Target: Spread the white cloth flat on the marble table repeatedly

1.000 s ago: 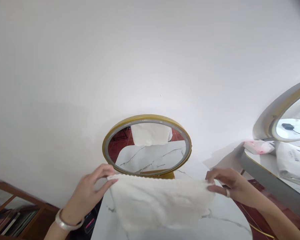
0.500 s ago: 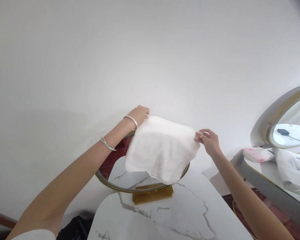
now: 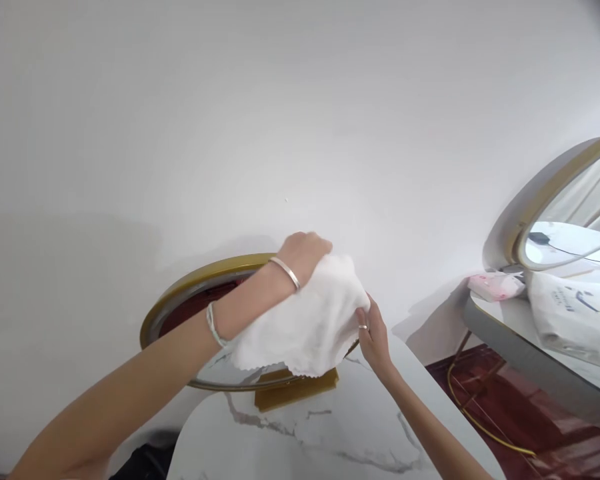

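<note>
A white cloth (image 3: pixel 307 327) with a scalloped edge hangs between my hands, in front of a gold-framed oval mirror (image 3: pixel 205 272). My left hand (image 3: pixel 305 255) is closed on the cloth's upper edge; its fingertips are partly hidden. Lower and to the right, my right hand (image 3: pixel 373 330) pinches the cloth's side between thumb and fingers. The cloth covers much of the mirror's right half. Beneath it, a gold base (image 3: pixel 297 390) supports the mirror on a white marble-patterned table (image 3: pixel 280 440).
At the right, a second table (image 3: pixel 520 333) bears a pink-and-white packet (image 3: pixel 495 285) and a white printed bag (image 3: pixel 575 310). Behind them stands another gold-framed mirror (image 3: pixel 570 193). A dark object (image 3: pixel 143 463) lies at the lower left. The white wall rises close behind.
My hands have come closer together, and the cloth, stretched wide before, is now bunched. My right hand moved left and down; my left moved right. The view shifted slightly, showing more of the mirror's frame.
</note>
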A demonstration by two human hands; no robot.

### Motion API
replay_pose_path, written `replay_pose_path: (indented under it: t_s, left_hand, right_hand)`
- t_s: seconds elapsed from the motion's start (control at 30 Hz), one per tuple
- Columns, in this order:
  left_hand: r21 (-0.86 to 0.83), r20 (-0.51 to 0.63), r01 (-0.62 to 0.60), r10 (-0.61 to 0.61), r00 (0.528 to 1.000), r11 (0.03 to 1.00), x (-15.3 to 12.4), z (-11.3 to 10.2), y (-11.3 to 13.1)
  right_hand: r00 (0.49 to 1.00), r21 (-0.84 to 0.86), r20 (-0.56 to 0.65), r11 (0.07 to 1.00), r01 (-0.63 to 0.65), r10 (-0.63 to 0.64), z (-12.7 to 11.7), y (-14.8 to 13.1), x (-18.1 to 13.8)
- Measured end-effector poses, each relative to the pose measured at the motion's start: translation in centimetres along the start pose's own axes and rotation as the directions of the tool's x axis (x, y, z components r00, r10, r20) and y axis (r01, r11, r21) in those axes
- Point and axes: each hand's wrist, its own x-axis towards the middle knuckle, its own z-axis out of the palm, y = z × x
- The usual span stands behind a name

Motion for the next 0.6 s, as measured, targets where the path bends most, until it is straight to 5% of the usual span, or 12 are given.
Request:
replay_pose_path:
  t_s: [0.13,0.23,0.4,0.6]
  left_hand:
    - [0.129,-0.074,-0.042,0.052,0.996,0.991,-1.2,2.7,3.2]
    - [0.206,-0.149,-0.052,0.084,0.985,0.977,-1.2,4.4,3.4]
    - [0.179,-0.328,-0.089,0.145,0.934,0.980,-2.7,4.5,0.3]
    - [0.017,-0.488,0.039,-0.025,0.873,0.999,-8.5,3.2,-5.7]
  right_hand:
    - [0.987,-0.123,-0.114,0.988,0.098,-0.112,0.8,0.1,0.3]
    - [0.952,-0.219,-0.186,0.955,0.199,-0.241,0.9,-1.4,1.2]
    - [0.882,-0.253,-0.166,0.883,0.395,-0.442,1.8,-6.3,3.1]
    - [0.742,-0.382,-0.067,0.704,0.598,-0.667,4.6,-12.5,4.2]
